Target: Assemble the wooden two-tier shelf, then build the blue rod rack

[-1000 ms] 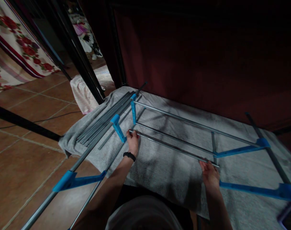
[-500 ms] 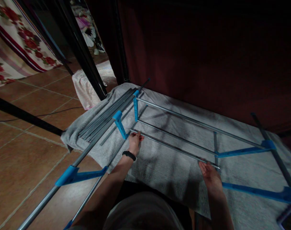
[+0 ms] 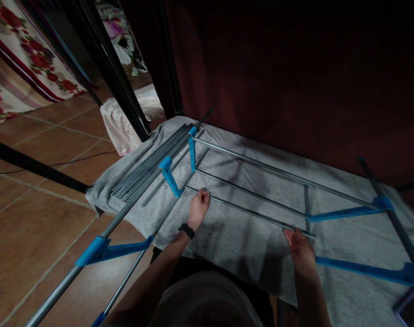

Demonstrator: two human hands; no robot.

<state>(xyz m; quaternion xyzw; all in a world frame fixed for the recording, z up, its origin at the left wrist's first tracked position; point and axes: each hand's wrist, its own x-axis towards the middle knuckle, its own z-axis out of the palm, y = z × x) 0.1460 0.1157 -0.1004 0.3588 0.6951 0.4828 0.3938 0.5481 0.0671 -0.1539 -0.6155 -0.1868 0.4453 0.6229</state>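
Observation:
A partly built rack of grey metal rods and blue plastic brackets (image 3: 169,176) lies on a grey towel (image 3: 248,245) on the floor. My left hand (image 3: 198,207) is closed round the nearest cross rod (image 3: 248,210), a little in from its left end. My right hand (image 3: 300,250) grips the same rod near its right end, close to a long blue bracket (image 3: 367,270). A black band sits on my left wrist.
A bundle of loose grey rods (image 3: 149,165) lies on the towel's left part. Brown floor tiles (image 3: 40,227) spread to the left, with a black bar, a pink folded cloth (image 3: 125,122) and floral fabric (image 3: 26,63). A dark red wall stands behind the towel.
My left hand slid to the right along the rod, away from the blue bracket at its left end. My right hand stayed at the rod's right end.

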